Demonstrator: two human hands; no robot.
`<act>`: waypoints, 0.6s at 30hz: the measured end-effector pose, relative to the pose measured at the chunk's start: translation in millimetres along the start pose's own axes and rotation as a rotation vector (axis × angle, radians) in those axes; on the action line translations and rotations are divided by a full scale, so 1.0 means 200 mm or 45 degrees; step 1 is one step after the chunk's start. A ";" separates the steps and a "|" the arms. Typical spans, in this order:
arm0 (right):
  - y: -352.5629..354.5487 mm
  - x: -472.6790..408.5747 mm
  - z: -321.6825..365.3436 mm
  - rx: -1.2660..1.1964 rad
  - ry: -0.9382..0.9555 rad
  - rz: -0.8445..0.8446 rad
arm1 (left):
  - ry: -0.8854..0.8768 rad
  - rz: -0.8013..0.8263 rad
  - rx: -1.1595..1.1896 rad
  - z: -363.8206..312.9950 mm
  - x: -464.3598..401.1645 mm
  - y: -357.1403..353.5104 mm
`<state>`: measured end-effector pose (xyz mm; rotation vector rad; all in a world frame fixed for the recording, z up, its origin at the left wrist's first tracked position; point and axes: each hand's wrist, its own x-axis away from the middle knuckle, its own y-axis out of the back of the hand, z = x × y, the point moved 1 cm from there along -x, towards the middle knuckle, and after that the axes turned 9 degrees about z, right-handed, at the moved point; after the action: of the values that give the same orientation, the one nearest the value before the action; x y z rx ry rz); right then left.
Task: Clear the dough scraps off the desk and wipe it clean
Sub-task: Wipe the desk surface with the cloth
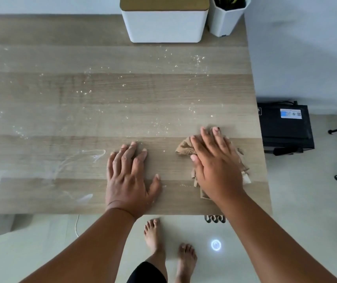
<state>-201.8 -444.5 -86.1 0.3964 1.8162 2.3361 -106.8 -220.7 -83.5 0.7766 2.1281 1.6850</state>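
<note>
My right hand (216, 162) lies flat, fingers spread, pressing a crumpled tan cloth (185, 149) onto the wooden desk (61, 111) near its front right corner. My left hand (130, 176) rests palm down on the bare desk to the left of the cloth, holding nothing. Small pale dough crumbs (159, 125) are scattered across the middle and far right of the desk. White floury smears (77, 160) streak the left front part.
A white box with a tan lid (164, 23) and a white plant pot (226, 17) stand at the desk's back edge. A black device (284, 127) sits on the floor to the right. My bare feet (153, 235) stand below the front edge.
</note>
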 end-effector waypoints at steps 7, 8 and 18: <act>-0.03 0.23 0.09 0.097 0.436 0.158 | 0.006 0.005 0.014 -0.02 0.00 0.02; -0.03 0.30 0.04 0.121 0.518 0.188 | 0.006 0.007 0.017 -0.02 0.00 0.02; 0.09 -0.03 -0.27 0.032 -0.053 0.020 | 0.012 -0.003 0.014 -0.03 0.00 0.03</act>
<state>-211.5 -500.7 -82.0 0.4610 1.8319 2.2991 -108.8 -224.2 -77.1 0.7710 2.1457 1.6800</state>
